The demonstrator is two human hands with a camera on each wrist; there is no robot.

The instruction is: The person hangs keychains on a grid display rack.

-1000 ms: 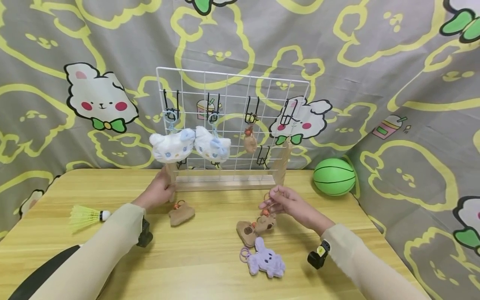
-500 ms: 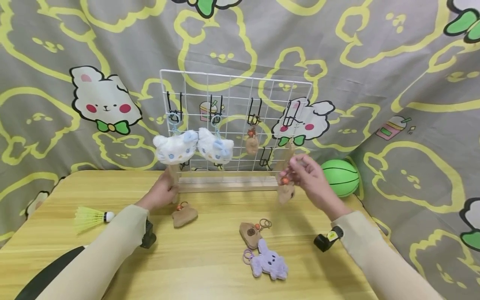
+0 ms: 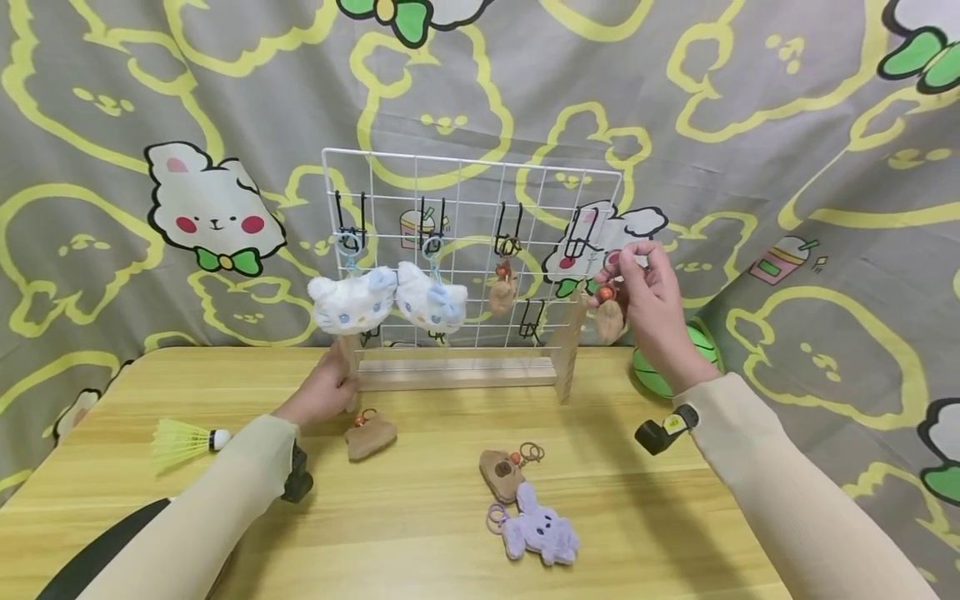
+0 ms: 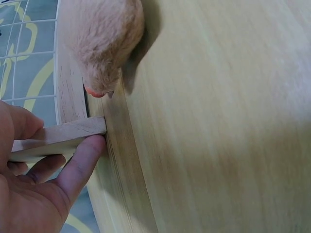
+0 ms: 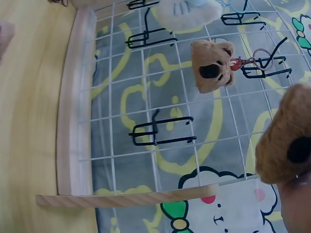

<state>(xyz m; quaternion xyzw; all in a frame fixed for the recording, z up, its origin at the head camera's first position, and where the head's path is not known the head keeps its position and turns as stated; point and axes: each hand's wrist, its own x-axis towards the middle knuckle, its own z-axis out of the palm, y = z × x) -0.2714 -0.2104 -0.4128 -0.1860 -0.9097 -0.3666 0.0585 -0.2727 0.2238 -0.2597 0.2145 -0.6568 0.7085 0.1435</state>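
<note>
My right hand [image 3: 654, 293] is pinching a brown keychain [image 3: 611, 322] near its top, fingers curled; they are hiding the ring. Compared with a second ago, I am holding it much higher, off the table [image 3: 405, 508], and it is dangling just beside the right edge of the wire rack [image 3: 457, 377], near the far-right upper hook [image 3: 576, 247]. So I am judging the lift as mostly done, while my fingers are apparently bearing it alone. My left hand [image 3: 321, 390] is staying closed round the rack's left wooden leg [image 4: 73, 132].

As for holders, the two left upper hooks are carrying a left white cat [image 3: 352, 302] and a right white cat [image 3: 432, 298]; the third is carrying a small brown bear [image 3: 502, 295]. On the table, a purple bunny [image 3: 538, 528] is touching another brown keychain [image 3: 499, 475].
</note>
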